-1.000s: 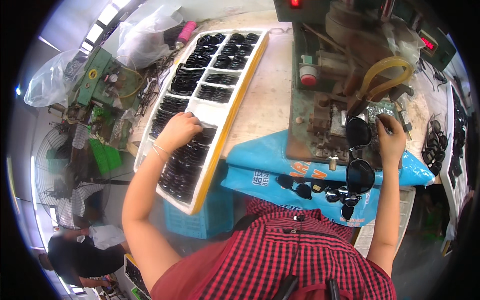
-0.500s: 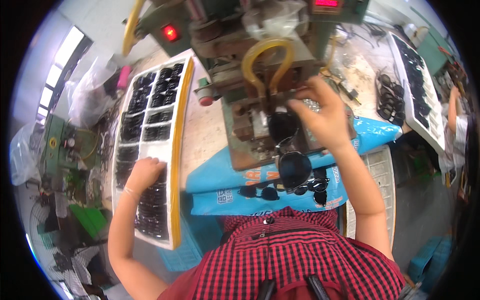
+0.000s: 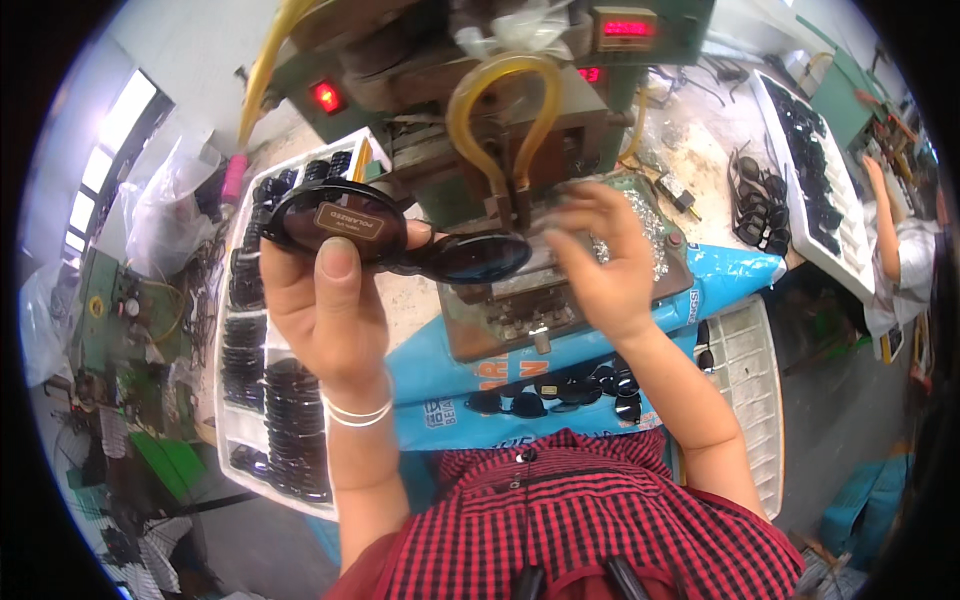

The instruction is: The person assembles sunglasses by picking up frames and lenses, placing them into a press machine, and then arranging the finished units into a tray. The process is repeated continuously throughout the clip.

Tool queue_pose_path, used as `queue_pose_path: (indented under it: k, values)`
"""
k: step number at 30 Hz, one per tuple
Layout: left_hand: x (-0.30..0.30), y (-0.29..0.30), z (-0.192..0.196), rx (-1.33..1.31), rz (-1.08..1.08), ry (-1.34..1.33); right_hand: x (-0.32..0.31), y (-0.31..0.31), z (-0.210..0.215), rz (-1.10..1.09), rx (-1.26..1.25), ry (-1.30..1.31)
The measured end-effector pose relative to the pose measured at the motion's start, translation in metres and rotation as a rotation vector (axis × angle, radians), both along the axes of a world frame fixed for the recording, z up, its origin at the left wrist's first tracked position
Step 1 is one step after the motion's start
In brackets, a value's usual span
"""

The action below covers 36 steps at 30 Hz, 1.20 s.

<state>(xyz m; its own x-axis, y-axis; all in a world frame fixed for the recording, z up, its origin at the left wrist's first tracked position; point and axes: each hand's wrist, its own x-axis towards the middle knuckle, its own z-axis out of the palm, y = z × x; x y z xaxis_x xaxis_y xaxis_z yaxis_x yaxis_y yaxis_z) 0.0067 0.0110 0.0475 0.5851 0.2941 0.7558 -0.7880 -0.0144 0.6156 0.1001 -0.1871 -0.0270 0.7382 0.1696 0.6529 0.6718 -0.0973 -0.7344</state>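
My left hand [image 3: 335, 310] is raised and closed on a pair of dark round sunglasses [image 3: 470, 258], thumb pressed against a lens that bears a small gold-edged label. No temple arms show on it. The other lens reaches right, in front of the bench machine's work plate [image 3: 470, 325]. Close to that machine's yellow looped tube [image 3: 548, 110], my right hand [image 3: 605, 255] is lifted with bent fingers. Motion smears its fingertips, so whether they hold anything is unclear. Several dark sunglasses [image 3: 575, 388] lie on the blue plastic sheet [image 3: 415, 425] over the front edge.
At the left stands a white compartment tray [image 3: 268, 385] packed with dark eyewear. Another filled tray [image 3: 850, 250] is at the far right, beside a loose pile of frames [image 3: 760, 205]. A pale slotted tray [image 3: 750, 400] sits low on the right. Another person's arm [image 3: 885, 215] shows beyond.
My left hand has come up from the left tray and now holds sunglasses in front of the machine. The pair that hung below my right hand is gone from there; my right hand has shifted slightly.
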Motion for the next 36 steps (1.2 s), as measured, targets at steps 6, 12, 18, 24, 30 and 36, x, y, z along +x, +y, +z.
queue_pose_path:
  k: [6,12,18,24,30,36]
  values:
    - [0.014,-0.01,0.012,0.012,0.172,0.084,-0.01,0.02,0.0,0.258,0.234,0.38]
    - [0.022,-0.004,0.01,0.059,0.226,0.103,-0.01,0.023,0.0,0.289,0.303,0.467]
    - [0.018,-0.009,0.01,0.07,0.148,0.113,-0.016,0.011,0.021,0.366,0.305,0.583]
    - [-0.008,-0.007,-0.039,0.989,0.265,-0.072,0.004,-0.036,0.005,0.058,-0.258,0.058]
    - [0.013,-0.038,-0.056,1.156,0.292,-0.458,0.05,-0.083,-0.08,-0.476,-0.636,-0.183]
    - [0.016,-0.035,-0.061,1.144,0.304,-0.455,0.052,-0.076,-0.07,-0.391,-0.557,0.082]
